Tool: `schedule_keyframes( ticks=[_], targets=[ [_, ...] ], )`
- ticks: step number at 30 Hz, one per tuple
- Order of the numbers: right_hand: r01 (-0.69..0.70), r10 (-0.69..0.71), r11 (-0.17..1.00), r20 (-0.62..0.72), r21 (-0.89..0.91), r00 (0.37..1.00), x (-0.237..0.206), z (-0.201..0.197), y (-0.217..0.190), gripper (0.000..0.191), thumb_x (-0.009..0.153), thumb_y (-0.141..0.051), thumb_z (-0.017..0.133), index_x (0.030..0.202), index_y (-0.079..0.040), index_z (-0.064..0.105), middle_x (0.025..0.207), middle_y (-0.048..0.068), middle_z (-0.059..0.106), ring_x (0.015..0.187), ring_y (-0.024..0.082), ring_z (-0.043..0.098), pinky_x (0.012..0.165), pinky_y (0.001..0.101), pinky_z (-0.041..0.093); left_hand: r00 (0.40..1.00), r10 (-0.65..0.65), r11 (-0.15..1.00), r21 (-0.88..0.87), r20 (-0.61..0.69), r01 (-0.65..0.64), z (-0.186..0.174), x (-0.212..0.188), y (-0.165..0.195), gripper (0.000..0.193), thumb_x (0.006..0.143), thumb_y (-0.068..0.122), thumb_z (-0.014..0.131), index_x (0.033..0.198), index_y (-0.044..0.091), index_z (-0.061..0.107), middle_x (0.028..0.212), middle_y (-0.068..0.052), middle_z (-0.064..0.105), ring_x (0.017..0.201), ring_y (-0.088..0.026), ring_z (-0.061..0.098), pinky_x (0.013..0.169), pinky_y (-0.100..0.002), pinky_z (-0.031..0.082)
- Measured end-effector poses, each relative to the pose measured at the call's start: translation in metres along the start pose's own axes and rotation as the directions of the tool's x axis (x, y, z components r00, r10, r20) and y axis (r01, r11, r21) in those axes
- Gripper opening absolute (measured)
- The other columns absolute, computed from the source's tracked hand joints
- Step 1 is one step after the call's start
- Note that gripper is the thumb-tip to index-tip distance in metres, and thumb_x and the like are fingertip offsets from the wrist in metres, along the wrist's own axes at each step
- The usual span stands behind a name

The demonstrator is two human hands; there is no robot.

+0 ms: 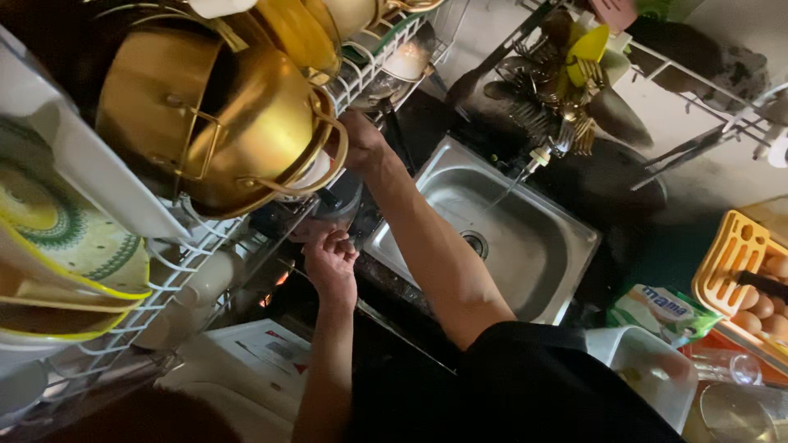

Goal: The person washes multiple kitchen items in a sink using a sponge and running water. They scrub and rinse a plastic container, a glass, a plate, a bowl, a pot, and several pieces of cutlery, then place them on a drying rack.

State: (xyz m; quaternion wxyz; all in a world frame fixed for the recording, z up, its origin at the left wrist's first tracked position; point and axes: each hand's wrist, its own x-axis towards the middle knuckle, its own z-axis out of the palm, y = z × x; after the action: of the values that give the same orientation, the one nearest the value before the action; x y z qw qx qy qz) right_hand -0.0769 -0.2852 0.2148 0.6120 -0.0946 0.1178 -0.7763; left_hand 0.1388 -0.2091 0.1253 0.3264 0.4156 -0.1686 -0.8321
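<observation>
Dim kitchen light falls on a dark counter [624, 189] with a steel sink [501, 230] set into it, just to the right of both hands, and a thin stream of water runs from the tap [538, 156] above the basin. The left hand [328, 258] is curled, its fingertips pinched on the edge of a clear glass container [336, 201] that sits on the counter just left of the sink. The right hand [361, 139] reaches up past that container toward the white wire dish rack [176, 271]; its fingers are closed around something small beside the handle of a gold-coloured pot [254, 135], but what it grips cannot be told. That pot lies on its side in the rack with a second brass-coloured pot [156, 107] behind it, both above and left of the hands. Lower left of the hands, patterned plates with yellow rims [57, 238] stand in the same rack. Beyond the right hand, across the sink, a holder bristles with forks and spoons [558, 98]. Far to the right of the hands a yellow tray of eggs [751, 279] rests near a green and white packet [665, 308] and a white plastic tub [648, 365]. A black sleeve [542, 377] covers the right upper arm.
</observation>
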Motion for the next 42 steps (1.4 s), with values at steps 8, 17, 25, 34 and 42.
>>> schedule_keyframes(
  ticks=[8,17,25,34,42],
  targets=[
    [-0.117,0.11,0.992,-0.144,-0.038,0.983,-0.014,-0.006,-0.01,0.029,0.1,-0.013,0.049,0.11,0.009,0.065,0.107,0.021,0.072,0.098,0.029,0.07,0.089,0.0395,0.063,0.988,0.057,0.998,-0.028,0.144,-0.053,-0.008,0.003,-0.003,0.02,0.097,0.034,0.053,0.1,0.015,0.06,0.089,-0.003,0.066,0.072,-0.019,0.055,0.073,-0.039,0.044],
    [0.029,-0.048,0.996,-0.238,-0.08,0.97,-0.074,-0.028,-0.019,0.019,0.099,-0.018,0.07,0.111,-0.003,0.07,0.097,0.007,0.074,0.088,0.02,0.07,0.076,0.0333,0.058,0.976,0.039,0.999,-0.039,0.214,-0.031,-0.008,0.006,-0.026,0.027,0.096,0.033,0.056,0.104,0.008,0.063,0.091,-0.006,0.066,0.072,-0.02,0.055,0.071,-0.038,0.046],
    [0.091,-0.141,0.975,-0.248,-0.2,0.958,-0.176,-0.042,-0.032,0.03,0.099,-0.023,0.071,0.119,-0.001,0.068,0.112,0.007,0.071,0.101,0.018,0.064,0.084,0.0321,0.052,0.844,0.109,0.989,-0.145,0.524,-0.038,0.019,-0.021,-0.044,0.046,0.113,0.044,0.057,0.122,0.0,0.065,0.095,-0.007,0.061,0.077,-0.019,0.054,0.067,-0.035,0.046],
    [0.181,-0.275,0.943,-0.35,-0.278,0.895,-0.352,-0.076,-0.026,0.056,0.092,-0.029,0.072,0.138,0.001,0.059,0.132,0.013,0.068,0.125,0.027,0.062,0.111,0.0438,0.044,0.681,-0.176,0.926,-0.116,0.71,0.36,0.058,-0.076,-0.06,0.096,0.088,0.076,0.043,0.159,0.012,0.033,0.161,-0.016,0.039,0.144,-0.035,0.048,0.114,-0.055,0.049],
    [0.193,-0.376,0.905,-0.505,-0.378,0.777,-0.452,-0.117,-0.024,0.049,0.097,-0.028,0.066,0.141,-0.007,0.057,0.129,0.007,0.067,0.119,0.021,0.062,0.108,0.0408,0.044,0.778,-0.438,0.878,0.402,0.451,0.261,0.046,-0.035,-0.136,0.08,0.094,0.059,0.053,0.152,0.005,0.039,0.149,-0.025,0.048,0.135,-0.036,0.054,0.101,-0.054,0.054]
  ],
)
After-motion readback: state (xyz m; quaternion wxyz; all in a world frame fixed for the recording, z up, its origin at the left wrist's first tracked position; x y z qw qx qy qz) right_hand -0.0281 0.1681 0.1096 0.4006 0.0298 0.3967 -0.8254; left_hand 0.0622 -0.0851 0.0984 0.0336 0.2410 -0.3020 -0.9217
